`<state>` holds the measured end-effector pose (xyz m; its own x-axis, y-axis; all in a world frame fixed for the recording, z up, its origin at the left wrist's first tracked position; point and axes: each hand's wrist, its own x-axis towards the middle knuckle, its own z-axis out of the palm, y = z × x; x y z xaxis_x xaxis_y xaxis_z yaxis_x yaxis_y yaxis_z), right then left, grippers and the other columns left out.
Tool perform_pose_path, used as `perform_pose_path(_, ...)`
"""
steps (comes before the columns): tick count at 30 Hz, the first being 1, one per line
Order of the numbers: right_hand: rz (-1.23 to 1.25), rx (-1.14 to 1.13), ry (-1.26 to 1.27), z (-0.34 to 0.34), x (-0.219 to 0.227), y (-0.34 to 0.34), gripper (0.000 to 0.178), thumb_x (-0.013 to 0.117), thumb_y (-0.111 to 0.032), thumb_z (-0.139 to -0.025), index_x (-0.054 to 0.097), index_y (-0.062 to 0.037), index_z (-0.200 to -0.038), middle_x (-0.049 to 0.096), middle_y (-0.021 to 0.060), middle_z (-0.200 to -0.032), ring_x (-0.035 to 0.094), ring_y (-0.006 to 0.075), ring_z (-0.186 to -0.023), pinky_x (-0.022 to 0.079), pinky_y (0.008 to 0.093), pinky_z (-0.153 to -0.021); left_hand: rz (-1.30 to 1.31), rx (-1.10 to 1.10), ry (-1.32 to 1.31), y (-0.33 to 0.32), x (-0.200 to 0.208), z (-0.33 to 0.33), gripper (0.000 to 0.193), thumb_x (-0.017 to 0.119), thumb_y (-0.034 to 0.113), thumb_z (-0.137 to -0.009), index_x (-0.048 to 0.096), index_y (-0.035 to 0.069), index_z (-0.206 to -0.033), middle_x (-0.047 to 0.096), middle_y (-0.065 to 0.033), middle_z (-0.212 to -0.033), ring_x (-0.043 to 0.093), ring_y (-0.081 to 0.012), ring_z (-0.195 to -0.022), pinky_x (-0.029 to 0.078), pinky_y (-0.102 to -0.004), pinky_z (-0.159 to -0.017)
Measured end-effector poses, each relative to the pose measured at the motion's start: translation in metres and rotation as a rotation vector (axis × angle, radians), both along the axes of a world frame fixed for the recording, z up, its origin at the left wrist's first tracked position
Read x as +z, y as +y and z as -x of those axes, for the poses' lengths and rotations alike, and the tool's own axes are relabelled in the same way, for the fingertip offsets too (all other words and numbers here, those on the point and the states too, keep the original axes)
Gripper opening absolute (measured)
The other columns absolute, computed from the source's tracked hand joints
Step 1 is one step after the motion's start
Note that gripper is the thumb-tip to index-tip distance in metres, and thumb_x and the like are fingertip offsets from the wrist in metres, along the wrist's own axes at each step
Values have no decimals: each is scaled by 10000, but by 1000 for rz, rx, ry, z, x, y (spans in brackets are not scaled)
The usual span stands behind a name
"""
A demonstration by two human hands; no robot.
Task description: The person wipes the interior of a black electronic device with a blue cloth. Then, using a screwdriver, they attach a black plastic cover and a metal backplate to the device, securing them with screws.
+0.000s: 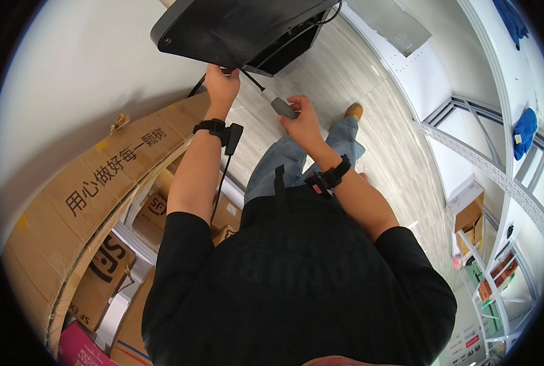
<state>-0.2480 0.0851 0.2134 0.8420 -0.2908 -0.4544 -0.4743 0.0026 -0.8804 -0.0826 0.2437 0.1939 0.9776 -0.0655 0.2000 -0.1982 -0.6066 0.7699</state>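
Note:
My left hand [221,83] reaches up and grips the lower edge of a large black flat panel [223,27] that stands tilted at the top of the view. My right hand [300,119] is closed around a small grey oblong object [283,107], held just below the panel. A thin black cable [255,81] runs from the panel's underside down toward the grey object. Both wrists carry black straps; a cord hangs from the left one [218,129].
Large flattened cardboard boxes [95,189] lean against the white wall on my left, with more boxes [107,268] and a pink package [79,349] below. White metal shelving [497,177] with blue cloth and boxes runs along the right. Pale wood-look floor [369,122] lies ahead.

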Motion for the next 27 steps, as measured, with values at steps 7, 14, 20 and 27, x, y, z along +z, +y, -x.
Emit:
perform_pose_path(7, -478, -158, 176, -8, 2, -6, 428, 653, -154, -867, 456, -2, -1216, 519, 97, -972, 556, 147, -734, 431, 279, -573, -121, 49, 69, -1, 8, 1, 343, 777, 29, -645, 615, -8, -945, 674, -149, -787, 669, -265, -667, 515, -355, -627)
perform_pose_path(14, -519, -208, 180, -3, 15, -4, 429, 617, -186, -902, 424, 6, -1235, 521, 120, -967, 563, 151, -744, 449, 297, -611, -121, 75, 57, -3, 5, 1, 339, 763, 0, -620, 619, 12, -926, 673, -163, -811, 671, -314, -672, 514, -377, -636)
perform_pose_path(20, -712, -227, 286, -6, 12, -11, 341, 590, -222, -917, 489, -22, -1174, 527, 100, -952, 534, 157, -644, 454, 313, -611, -129, 93, 63, -1, 0, 1, 359, 756, 11, -628, 615, 22, -959, 674, -158, -820, 666, -338, -727, 510, -394, -670)
perform_pose_path(27, -623, -297, 329, -8, 19, -7, 339, 572, -290, -924, 504, -15, -1110, 576, 95, -853, 545, 147, -602, 461, 296, -554, -82, 84, 10, 0, -4, 0, 340, 756, 6, -625, 624, 5, -937, 671, -168, -829, 664, -324, -711, 504, -382, -658)
